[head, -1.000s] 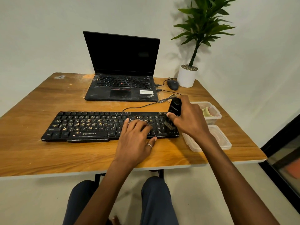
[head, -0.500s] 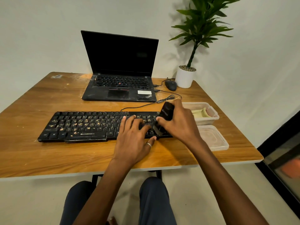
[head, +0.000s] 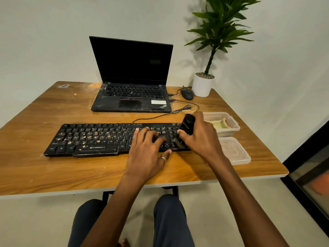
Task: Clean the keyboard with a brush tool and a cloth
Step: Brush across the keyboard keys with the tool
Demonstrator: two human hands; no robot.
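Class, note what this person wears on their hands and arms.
Neither arm shows a sleeve, glove or watch, as far as the frame reaches. The left hand wears a thin silver-coloured ring on its thumb. The right hand shows no jewellery.

We see a table (head: 35, 172) of wood grain with a soft sheen and a pale, plain edge. The keyboard (head: 92, 138) is black matt plastic, gritty with tan crumbs. The brush (head: 187, 124) has a smooth, glossy black plastic body and dark bristles. The laptop (head: 110, 102) looks matt black, its deck dusty. The tub (head: 231, 122) and lid (head: 236, 154) are cloudy clear plastic; the cloth (head: 219, 124) inside looks soft and pale. The pot (head: 202, 87) is smooth and white, the ring (head: 163, 159) shiny metal.
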